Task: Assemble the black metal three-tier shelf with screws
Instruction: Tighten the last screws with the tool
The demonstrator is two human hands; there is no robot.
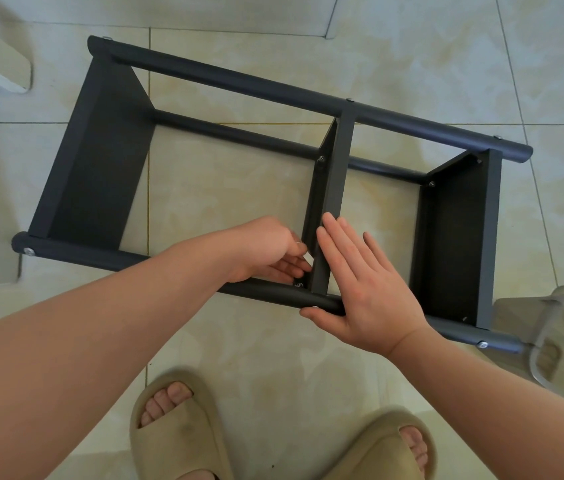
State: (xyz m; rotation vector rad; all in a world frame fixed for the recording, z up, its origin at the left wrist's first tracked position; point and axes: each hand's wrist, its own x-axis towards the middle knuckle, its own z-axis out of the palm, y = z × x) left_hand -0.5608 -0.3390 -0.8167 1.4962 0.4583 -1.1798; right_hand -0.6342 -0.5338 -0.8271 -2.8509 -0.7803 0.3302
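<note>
One black shelf, on its side on floor tiles. Right hand: fingers straight, pressed flat against middle panel, likely steadying it. Left hand: pinches a small pale piece at its near corner, probably fastening.

Black three-tier shelf lies on its side, seemingly fully screwed.

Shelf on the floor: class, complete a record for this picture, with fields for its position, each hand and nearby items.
Position: black shelf lies on its side on the tiled floor.
Left hand: fingers curled, pinching a small pale item at the near end of the middle panel.
Right hand: flat on the middle panel, thumb against the near pole.
Nearby: clear container at right; beige slippers.
</note>
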